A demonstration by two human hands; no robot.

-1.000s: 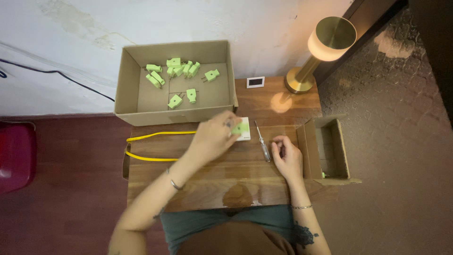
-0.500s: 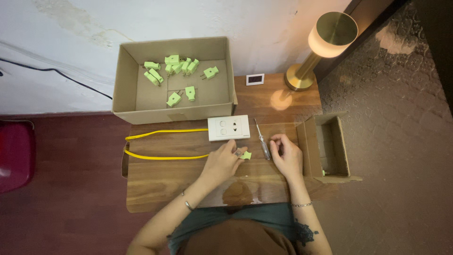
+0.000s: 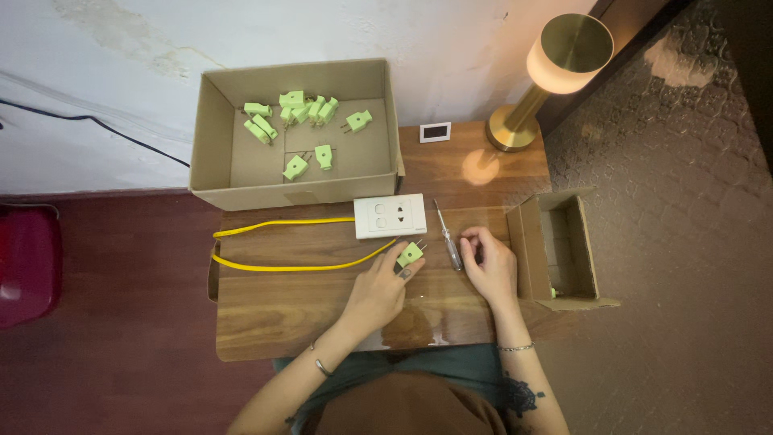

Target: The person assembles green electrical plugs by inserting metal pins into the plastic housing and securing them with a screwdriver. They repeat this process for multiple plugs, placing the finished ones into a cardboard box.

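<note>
Left hand [image 3: 378,290] grasps small light-green plastic plug [image 3: 409,255] just below white rectangular socket plate [image 3: 390,215] on wooden table [image 3: 274,310]. Right hand [image 3: 489,264] loosely curled, empty, beside clear-handled screwdriver [image 3: 448,234], right of socket plate.

- Table [image 3: 266,310]: glossy wood grain.
- Large box [image 3: 211,137] at 11 o'clock: matt cardboard.
- Lamp base [image 3: 515,129]: polished brass-like metal.
- Socket block [image 3: 390,216]: smooth white plastic.

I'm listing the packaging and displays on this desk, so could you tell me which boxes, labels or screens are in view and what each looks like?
Large cardboard box: back left, open, brown, holding green plugs.
Small cardboard box: right edge, open, brown.
Small screen: beside the lamp base, white-framed rectangle, dark face.
</note>
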